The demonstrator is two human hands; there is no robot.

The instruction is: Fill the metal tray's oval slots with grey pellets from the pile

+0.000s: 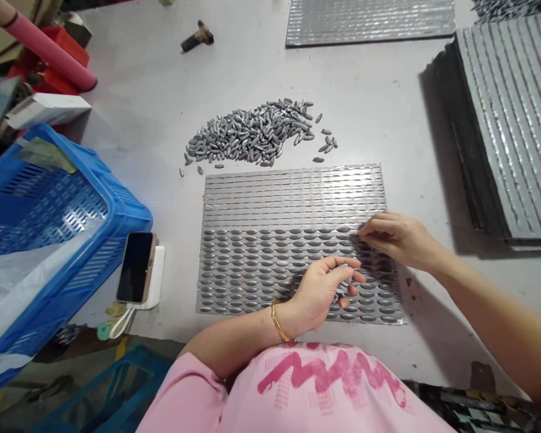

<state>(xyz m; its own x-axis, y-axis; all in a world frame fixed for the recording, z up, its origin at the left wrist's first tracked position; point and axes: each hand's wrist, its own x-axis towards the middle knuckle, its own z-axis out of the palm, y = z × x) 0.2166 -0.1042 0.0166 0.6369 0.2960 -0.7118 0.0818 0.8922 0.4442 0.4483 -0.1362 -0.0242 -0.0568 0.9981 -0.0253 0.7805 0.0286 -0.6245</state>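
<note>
- Head view: left hand (pixel 318 290) curls its fingers tightly around pellets (pixel 342 287), over the plate (pixel 293 198).
- Right hand (pixel 399 237): fingers together at the plate, grip unclear.
- Risk: loose fingers drop pellets; brushing knocks rows askew.

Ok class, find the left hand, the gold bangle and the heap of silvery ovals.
Left hand (pixel 318 290): head view, back of hand.
Gold bangle (pixel 277 320): head view, top of band.
Heap of silvery ovals (pixel 247 136): head view, middle of heap.

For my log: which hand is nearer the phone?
The left hand, over the slotted metal tray, right of the phone. The right hand is farther, at the tray's right side.
</note>
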